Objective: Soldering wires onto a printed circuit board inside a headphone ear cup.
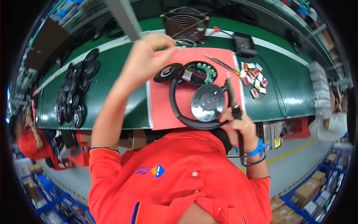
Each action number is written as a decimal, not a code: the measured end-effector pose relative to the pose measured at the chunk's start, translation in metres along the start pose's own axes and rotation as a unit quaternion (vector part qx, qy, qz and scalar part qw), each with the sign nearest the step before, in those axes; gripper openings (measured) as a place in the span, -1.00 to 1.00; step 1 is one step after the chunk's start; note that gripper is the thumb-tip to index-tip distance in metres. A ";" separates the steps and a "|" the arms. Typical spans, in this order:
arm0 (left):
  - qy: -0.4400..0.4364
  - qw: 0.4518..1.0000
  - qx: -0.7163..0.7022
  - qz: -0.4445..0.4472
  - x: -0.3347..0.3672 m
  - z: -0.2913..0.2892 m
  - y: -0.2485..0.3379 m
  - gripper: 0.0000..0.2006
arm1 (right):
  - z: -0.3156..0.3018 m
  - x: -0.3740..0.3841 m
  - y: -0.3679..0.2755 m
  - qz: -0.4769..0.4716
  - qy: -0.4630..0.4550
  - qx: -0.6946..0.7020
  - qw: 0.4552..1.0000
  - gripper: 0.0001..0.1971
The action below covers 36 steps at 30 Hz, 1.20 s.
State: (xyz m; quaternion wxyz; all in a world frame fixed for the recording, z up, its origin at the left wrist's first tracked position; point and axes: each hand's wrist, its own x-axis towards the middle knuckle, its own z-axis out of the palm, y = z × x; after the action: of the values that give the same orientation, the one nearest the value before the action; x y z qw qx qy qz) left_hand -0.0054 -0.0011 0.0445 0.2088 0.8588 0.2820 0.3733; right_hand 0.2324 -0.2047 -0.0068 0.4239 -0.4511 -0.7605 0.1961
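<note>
On a pink mat lies a pair of black headphones, one ear cup opened to bare a curved green circuit board and a small silver-white battery. The glossy grey ear cup faces up. My right hand is closed on a soldering iron, its tip pointing away from me beside that cup; some fingers are by the headband. Above the mat's far left corner, my left hand is raised with thumb and fingers pinched. Thin pale wire loops by its fingertips; whether they grip it is unclear.
A square fan stands behind the mat. Tweezers lie at its right edge, near several small batteries and a black box with a cable. Black ear cup parts cover the left. Stacked clear trays stand far right.
</note>
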 end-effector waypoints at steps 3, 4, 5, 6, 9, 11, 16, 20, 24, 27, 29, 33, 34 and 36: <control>0.005 0.990 0.106 0.087 0.053 -0.013 0.024 -0.90 | -0.048 -0.002 0.003 -0.034 0.069 -0.075 0.994 -0.54; -0.004 0.990 0.108 0.091 0.075 -0.013 0.025 -0.88 | -0.068 -0.002 0.012 -0.038 0.084 -0.086 0.992 -0.52; -0.010 0.989 0.112 0.095 0.099 -0.014 0.024 -0.87 | -0.090 -0.003 0.022 -0.034 0.108 -0.101 0.988 -0.55; -0.017 0.989 0.125 0.071 0.125 -0.007 0.017 -0.84 | -0.110 -0.003 0.035 -0.009 0.137 -0.117 0.984 -0.57; -0.093 0.959 0.253 0.089 0.191 -0.001 -0.045 -0.77 | -0.163 0.020 0.073 0.052 0.211 -0.207 0.954 -0.62; -0.190 0.927 0.315 0.072 0.216 0.010 -0.095 -0.73 | -0.201 0.037 0.125 0.051 0.213 -0.263 0.940 -0.66; -0.430 0.795 0.415 -0.103 0.244 0.058 -0.165 -0.25 | -0.268 0.092 0.253 0.077 0.233 -0.337 0.909 -0.67; -0.461 0.788 0.392 -0.115 0.258 0.081 -0.157 -0.22 | -0.269 0.106 0.297 0.063 0.281 -0.342 0.894 -0.69; -0.462 0.779 0.423 -0.035 0.271 0.095 -0.177 -0.33 | -0.246 0.109 0.269 0.041 0.242 -0.346 0.906 -0.71; -0.426 0.807 0.404 0.060 0.270 0.083 -0.165 -0.63 | -0.229 0.097 0.219 0.080 0.198 -0.334 0.918 -0.73; -0.318 0.878 0.330 0.138 0.273 0.060 -0.168 -0.74 | -0.217 0.092 0.187 0.064 0.162 -0.333 0.927 -0.74; -0.029 0.939 0.298 0.169 0.256 -0.004 -0.097 -0.74 | -0.192 0.084 0.125 -0.005 0.118 -0.321 0.940 -0.74; 0.019 0.901 0.375 0.216 0.249 -0.026 -0.075 -0.71 | -0.185 0.078 0.112 0.021 0.111 -0.330 0.937 -0.74; 0.083 0.940 0.311 0.114 0.205 -0.052 0.002 -0.76 | -0.171 0.059 0.092 0.030 0.122 -0.331 0.935 -0.72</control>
State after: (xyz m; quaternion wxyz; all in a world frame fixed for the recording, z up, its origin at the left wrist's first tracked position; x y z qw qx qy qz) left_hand 0.0708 0.1363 0.1859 -0.1365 0.8730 0.3009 0.3587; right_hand 0.4068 -0.1215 0.0547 0.3339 -0.6085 -0.7114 -0.1106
